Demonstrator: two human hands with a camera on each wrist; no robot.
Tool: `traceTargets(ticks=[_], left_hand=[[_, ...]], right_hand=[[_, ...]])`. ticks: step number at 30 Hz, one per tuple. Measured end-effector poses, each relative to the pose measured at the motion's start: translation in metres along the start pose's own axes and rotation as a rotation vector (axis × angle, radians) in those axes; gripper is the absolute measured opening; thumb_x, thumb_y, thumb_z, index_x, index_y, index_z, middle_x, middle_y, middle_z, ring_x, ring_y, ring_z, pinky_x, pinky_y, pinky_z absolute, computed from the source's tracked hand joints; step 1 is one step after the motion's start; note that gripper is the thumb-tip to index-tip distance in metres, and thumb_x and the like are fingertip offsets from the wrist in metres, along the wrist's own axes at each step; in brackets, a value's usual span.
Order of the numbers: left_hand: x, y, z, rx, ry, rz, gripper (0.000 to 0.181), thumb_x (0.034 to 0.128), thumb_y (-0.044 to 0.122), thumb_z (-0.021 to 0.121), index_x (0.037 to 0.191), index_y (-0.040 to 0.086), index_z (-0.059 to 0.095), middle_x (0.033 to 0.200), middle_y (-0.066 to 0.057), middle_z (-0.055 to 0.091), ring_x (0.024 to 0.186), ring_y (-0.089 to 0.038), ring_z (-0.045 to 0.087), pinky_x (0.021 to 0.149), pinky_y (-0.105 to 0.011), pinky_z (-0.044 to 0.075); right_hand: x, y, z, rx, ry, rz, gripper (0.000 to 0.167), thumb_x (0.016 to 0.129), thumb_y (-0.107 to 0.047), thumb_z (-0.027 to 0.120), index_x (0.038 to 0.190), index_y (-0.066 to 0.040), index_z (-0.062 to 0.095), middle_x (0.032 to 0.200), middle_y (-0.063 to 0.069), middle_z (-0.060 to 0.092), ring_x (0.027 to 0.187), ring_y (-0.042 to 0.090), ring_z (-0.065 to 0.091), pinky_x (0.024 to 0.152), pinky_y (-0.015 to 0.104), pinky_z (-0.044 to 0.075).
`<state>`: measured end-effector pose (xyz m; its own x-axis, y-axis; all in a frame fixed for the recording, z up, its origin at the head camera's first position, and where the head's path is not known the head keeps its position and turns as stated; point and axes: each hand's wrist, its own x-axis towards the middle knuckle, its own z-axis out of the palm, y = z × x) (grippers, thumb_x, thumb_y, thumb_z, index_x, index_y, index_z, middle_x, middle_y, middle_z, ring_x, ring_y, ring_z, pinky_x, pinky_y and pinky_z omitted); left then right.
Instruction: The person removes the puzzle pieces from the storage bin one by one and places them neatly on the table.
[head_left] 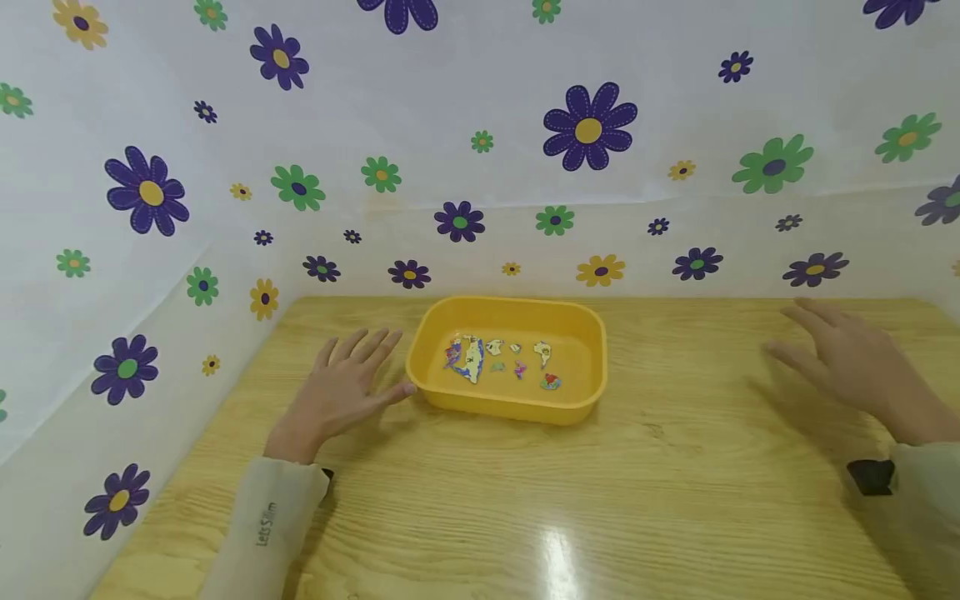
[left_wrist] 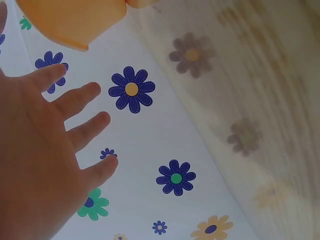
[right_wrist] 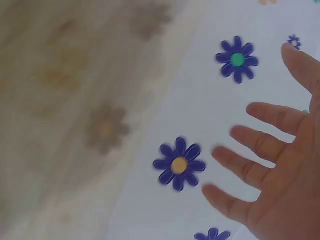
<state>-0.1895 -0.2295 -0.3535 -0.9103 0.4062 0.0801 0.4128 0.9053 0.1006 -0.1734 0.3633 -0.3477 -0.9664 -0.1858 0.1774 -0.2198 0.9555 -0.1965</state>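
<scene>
A yellow plastic tray [head_left: 510, 406] stands on the wooden table, with several small flat cut-out pieces lying on its floor. Among them are a larger white and blue piece [head_left: 472, 360], a red and green one [head_left: 551, 382] and a pink one [head_left: 520, 369]. My left hand [head_left: 341, 396] is spread just left of the tray, its thumb tip close to the tray's left rim; whether they touch I cannot tell. Well to the right of the tray is my right hand [head_left: 855, 362], fingers extended and holding nothing. Both palms look bare in the wrist views.
The light wooden table [head_left: 675, 483] meets a white flower-printed sheet [head_left: 480, 92] at the back and along the left side. Light sleeves cover both forearms, and a dark band [head_left: 872, 477] shows at the right wrist.
</scene>
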Motion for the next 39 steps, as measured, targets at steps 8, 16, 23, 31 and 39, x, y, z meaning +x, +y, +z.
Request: traceTargets(ticks=[8,16,23,31,39], left_hand=[[0.000,0.001,-0.002,-0.042,-0.030,0.013,0.089,0.0972,0.067,0.048,0.161,0.010,0.027,0.165,-0.015,0.027,0.149,-0.042,0.024,0.117,-0.066,0.018],[0.011,0.006,-0.005,-0.030,-0.038,0.022,0.088,0.0978,0.068,0.046,0.162,0.010,0.026,0.166,-0.015,0.025,0.150,-0.043,0.022,0.117,-0.066,0.017],[0.021,0.011,-0.007,-0.078,-0.054,0.051,0.087,0.0973,0.065,0.049,0.161,0.009,0.028,0.167,-0.011,0.023,0.150,-0.044,0.019,0.119,-0.065,0.012],[0.022,0.015,-0.003,-0.095,-0.084,0.047,0.090,0.0949,0.070,0.049,0.161,0.012,0.029,0.166,-0.007,0.026,0.152,-0.040,0.014,0.119,-0.065,0.009],[0.017,0.016,-0.002,-0.071,-0.059,0.056,0.089,0.0958,0.067,0.052,0.158,0.007,0.034,0.163,-0.011,0.032,0.148,-0.044,0.026,0.118,-0.066,0.016]], right_hand=[[0.024,-0.038,-0.016,0.165,0.145,-0.127,0.033,0.097,-0.017,0.070,0.119,0.007,0.067,0.096,0.022,0.073,0.079,0.034,0.067,0.065,0.044,0.053],[0.039,-0.067,-0.018,0.265,0.212,-0.178,0.026,0.090,-0.008,0.076,0.113,0.003,0.071,0.087,0.005,0.065,0.075,0.014,0.054,0.062,0.021,0.043],[0.045,-0.079,-0.015,0.318,0.212,-0.192,0.023,0.090,-0.007,0.075,0.111,0.003,0.072,0.088,0.008,0.065,0.078,0.020,0.056,0.062,0.019,0.044],[0.054,-0.097,-0.015,0.384,0.187,-0.230,0.022,0.091,-0.006,0.074,0.110,0.003,0.072,0.092,0.009,0.067,0.081,0.021,0.056,0.070,0.016,0.045],[0.073,-0.132,-0.009,0.454,0.120,-0.280,0.021,0.092,-0.007,0.074,0.110,0.005,0.072,0.091,0.009,0.067,0.082,0.023,0.055,0.073,0.036,0.049]])
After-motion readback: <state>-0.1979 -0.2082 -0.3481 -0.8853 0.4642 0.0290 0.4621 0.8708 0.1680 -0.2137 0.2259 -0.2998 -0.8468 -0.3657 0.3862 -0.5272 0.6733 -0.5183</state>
